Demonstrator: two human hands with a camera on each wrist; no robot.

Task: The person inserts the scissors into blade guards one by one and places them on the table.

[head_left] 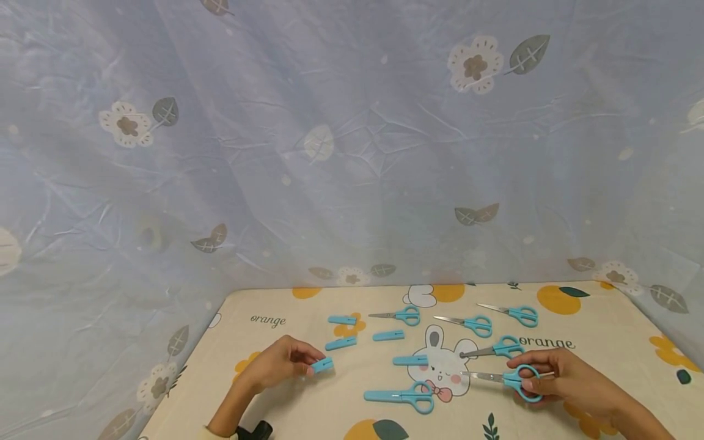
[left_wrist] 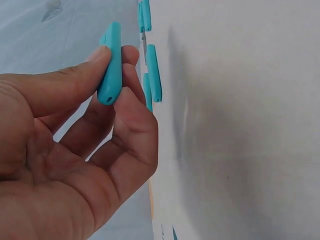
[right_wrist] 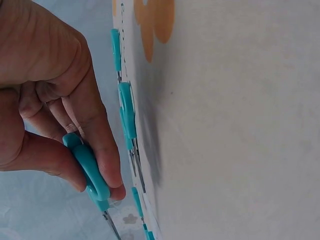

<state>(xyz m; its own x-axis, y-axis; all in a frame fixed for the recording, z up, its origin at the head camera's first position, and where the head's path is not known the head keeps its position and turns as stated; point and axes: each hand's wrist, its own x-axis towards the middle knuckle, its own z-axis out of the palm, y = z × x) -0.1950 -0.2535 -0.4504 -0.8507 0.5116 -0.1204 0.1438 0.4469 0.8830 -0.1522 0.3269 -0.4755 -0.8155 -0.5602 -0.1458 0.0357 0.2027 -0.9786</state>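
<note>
My left hand (head_left: 283, 365) pinches a blue scissors cover (head_left: 322, 365) between thumb and fingers; the left wrist view shows the cover (left_wrist: 112, 65) raised above the cloth. On the right, my right hand (head_left: 572, 379) grips blue-handled scissors (head_left: 514, 379) by the handle loops, their bare blades pointing left. In the right wrist view the held scissors (right_wrist: 92, 172) sit between thumb and fingers. Between the hands lies a sheathed pair of scissors (head_left: 393, 397), its cover on the blades. A loose cover (head_left: 410, 360) rests just above that pair.
More loose covers (head_left: 388, 335) lie toward the table's middle and left. Several bare scissors (head_left: 470, 325) are spread behind the right hand, one pair (head_left: 495, 348) close beside it. A patterned cloth (head_left: 308, 415) covers the table, and a floral curtain (head_left: 352, 201) hangs behind.
</note>
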